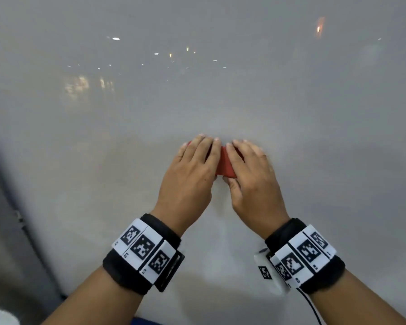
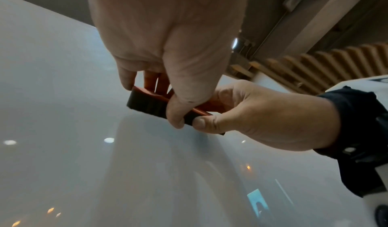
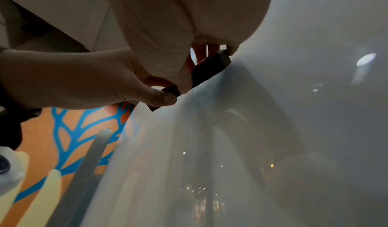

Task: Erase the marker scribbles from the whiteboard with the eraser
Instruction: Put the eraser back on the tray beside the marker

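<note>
The whiteboard [image 1: 220, 95] fills the head view, glossy and grey-white, and no marker marks show on it. A red eraser [image 1: 225, 164] with a dark felt face [image 2: 147, 103] is pressed against the board at mid-height. My left hand [image 1: 197, 160] grips its left part, fingers over the top and thumb below. My right hand [image 1: 246, 160] grips its right part the same way. In the left wrist view the right hand's thumb [image 2: 206, 122] lies on the felt edge. The right wrist view shows the eraser [image 3: 208, 71] held by both hands, mostly hidden by them.
A darker grey frame edge [image 1: 2, 195] runs down the board's left side. Beyond that edge, the right wrist view shows an orange and blue patterned surface [image 3: 69, 131] and a grey bar [image 3: 92, 156]. Wooden slats [image 2: 335, 61] appear past the board's top.
</note>
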### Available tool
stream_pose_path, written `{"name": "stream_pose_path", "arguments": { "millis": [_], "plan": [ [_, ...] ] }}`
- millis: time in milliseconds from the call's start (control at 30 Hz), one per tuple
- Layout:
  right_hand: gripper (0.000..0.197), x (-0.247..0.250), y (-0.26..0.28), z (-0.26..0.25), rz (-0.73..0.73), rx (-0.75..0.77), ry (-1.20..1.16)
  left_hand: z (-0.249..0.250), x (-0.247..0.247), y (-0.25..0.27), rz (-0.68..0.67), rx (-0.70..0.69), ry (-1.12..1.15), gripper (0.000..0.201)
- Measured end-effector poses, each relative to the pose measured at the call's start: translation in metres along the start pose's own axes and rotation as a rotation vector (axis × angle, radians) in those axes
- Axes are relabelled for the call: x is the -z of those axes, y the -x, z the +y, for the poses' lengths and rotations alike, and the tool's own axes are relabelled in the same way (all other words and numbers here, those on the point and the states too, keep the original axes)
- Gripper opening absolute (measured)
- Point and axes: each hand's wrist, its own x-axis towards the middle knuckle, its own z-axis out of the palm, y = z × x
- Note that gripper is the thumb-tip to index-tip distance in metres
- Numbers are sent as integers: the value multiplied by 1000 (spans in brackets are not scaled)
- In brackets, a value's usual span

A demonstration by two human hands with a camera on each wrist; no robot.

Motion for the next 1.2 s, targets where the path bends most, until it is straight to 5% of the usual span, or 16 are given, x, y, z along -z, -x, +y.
{"name": "stream_pose_path", "arguments": {
  "millis": [567, 1200],
  "plan": [
    [65, -123, 1, -162, -248, 206, -269, -128, 31, 148, -176, 374, -207, 64],
    [63, -313, 55, -469, -660, 572, -699, -311, 90, 424, -483, 921, -337, 72]
  ]
}}
